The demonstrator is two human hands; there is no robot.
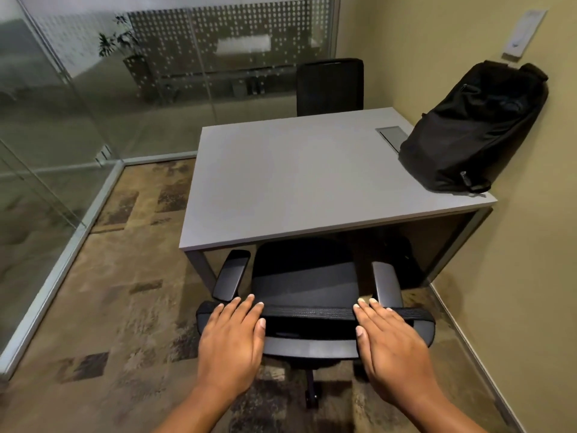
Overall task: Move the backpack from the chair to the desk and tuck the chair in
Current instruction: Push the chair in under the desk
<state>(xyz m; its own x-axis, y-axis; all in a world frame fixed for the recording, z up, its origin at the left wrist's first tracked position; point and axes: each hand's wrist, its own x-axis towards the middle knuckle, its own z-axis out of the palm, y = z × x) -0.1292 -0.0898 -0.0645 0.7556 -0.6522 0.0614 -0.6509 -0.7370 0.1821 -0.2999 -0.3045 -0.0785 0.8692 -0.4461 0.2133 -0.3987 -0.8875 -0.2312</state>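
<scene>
Both my hands lay flat on the chair's backrest, with the backpack already up on the tabletop.

My left hand [232, 335] and right hand [392, 340] rested palm-down on the top edge of the black mesh-backed office chair [307, 285], one toward each end. The fingers [246, 306] of each hand were extended and lay side by side over the rim, gripping nothing that I could see. The front of the seat sat just under the near edge of the grey rectangular tabletop [290, 179], while the armrests and backrest stood outside it. The black soft fabric backpack [474, 129] stood on the far right corner of the tabletop, leaning against the beige wall [530, 245]. A second black chair [330, 85] stood at the far side.
</scene>
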